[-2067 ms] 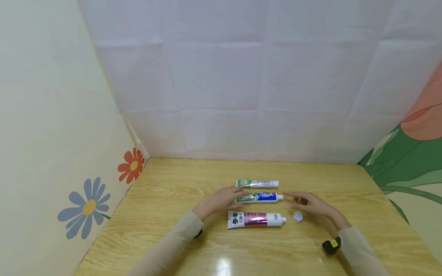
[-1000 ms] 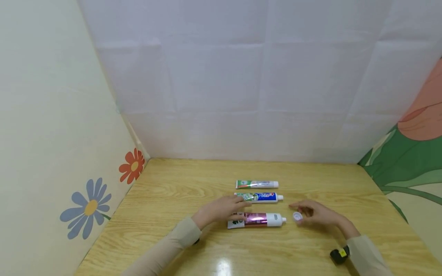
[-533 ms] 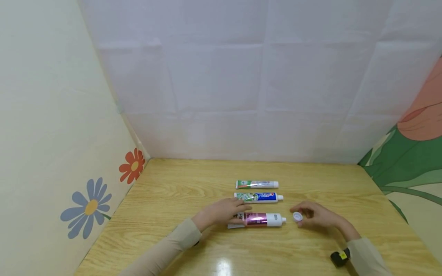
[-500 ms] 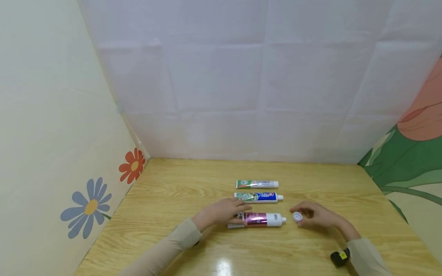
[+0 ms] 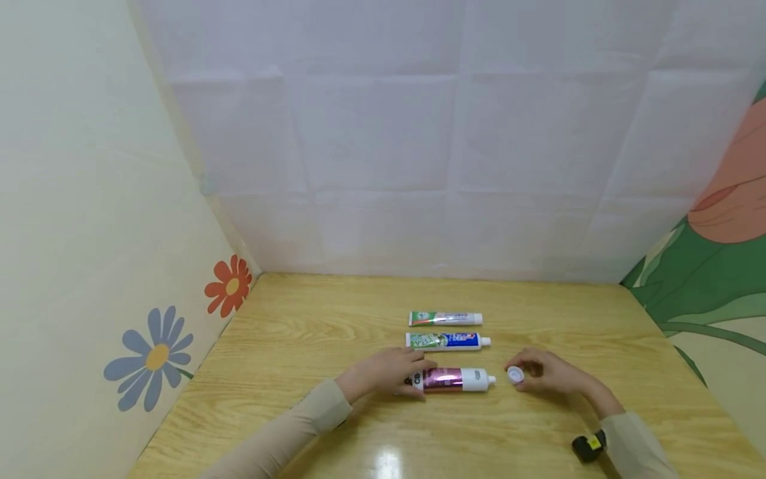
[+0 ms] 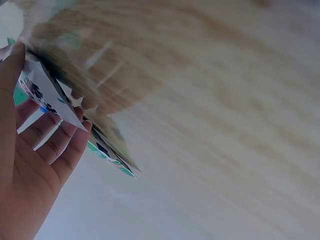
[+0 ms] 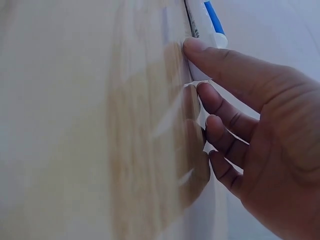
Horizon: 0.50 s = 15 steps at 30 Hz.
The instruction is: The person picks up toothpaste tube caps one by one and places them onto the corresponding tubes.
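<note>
Nearest me on the table lies a large white and pink toothpaste tube [image 5: 445, 380], its bare nozzle pointing right. My left hand [image 5: 383, 374] holds its flat tail, thumb on the near edge and fingers on the far edge; the left wrist view shows the white tail [image 6: 47, 92] between them. A round white cap [image 5: 515, 375] stands just right of the nozzle, apart from it. My right hand [image 5: 553, 374] pinches this cap between thumb and index finger. In the right wrist view the thumb [image 7: 225, 62] covers much of what it touches, and the other fingers are curled.
Beyond the held tube lie a blue and green toothpaste tube [image 5: 445, 341] and a smaller green and silver one [image 5: 445, 319], roughly parallel, both capped ends to the right. Wood-grain table [image 5: 323, 306] surrounds them, with a white sheet [image 5: 371, 166] behind.
My left hand has come nearer from the blue tube to the pink tube and taken its tail. My right hand has moved nearer me and closed its thumb and index finger on the cap.
</note>
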Each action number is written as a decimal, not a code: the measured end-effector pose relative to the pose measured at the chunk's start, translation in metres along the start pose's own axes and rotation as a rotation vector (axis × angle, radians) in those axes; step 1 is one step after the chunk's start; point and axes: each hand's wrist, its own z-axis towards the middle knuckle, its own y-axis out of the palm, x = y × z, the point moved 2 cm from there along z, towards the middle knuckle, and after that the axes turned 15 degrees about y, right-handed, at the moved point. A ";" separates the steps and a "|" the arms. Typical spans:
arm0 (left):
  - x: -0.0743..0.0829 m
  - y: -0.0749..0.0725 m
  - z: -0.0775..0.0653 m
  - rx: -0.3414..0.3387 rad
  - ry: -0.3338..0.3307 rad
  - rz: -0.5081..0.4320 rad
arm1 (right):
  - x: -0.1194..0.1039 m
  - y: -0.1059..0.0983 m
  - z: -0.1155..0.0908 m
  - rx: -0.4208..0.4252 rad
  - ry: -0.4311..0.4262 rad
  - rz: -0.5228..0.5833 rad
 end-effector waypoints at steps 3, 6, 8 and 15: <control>0.001 0.001 0.001 0.003 0.001 0.004 | 0.000 0.000 0.000 0.008 -0.008 0.003; 0.003 0.000 0.002 0.007 0.001 -0.004 | 0.001 0.001 0.000 0.013 -0.005 0.007; 0.005 -0.002 0.002 0.012 0.000 -0.008 | 0.001 0.001 0.001 0.016 0.001 0.013; 0.006 -0.001 0.006 0.022 0.008 -0.011 | -0.001 0.001 0.001 0.036 -0.005 0.020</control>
